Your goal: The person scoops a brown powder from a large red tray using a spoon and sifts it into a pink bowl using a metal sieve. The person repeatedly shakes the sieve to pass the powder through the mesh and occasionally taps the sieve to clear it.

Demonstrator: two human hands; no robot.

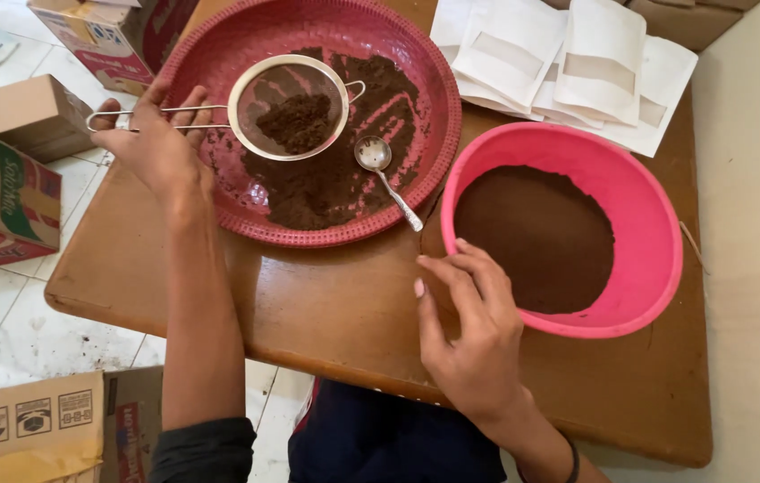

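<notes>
A person's left hand (152, 143) grips the wire handle of a metal sieve (289, 107) holding dark powder over a red woven tray (219, 54), while the right hand (469, 322), fingers loosely curled, touches the near rim of the pink bowl (657, 224) beside the tray. A tilt could spill powder onto the wooden table (335, 304); a spoon (384, 174) lies in the tray, white pouches (568, 67) behind it.

Woven tray (219, 45), upper middle of frame: deep red, ribbed weave pattern. Powder (317, 183) on it: dark brown. Sieve (289, 107): silver metal, grey mesh. Spoon (386, 179): silver. Bowl (648, 206), right of frame: bright pink, holding brown powder. Pouches (603, 54), upper right: white with pale windows. Surface (344, 304): glossy mid-brown wood.
</notes>
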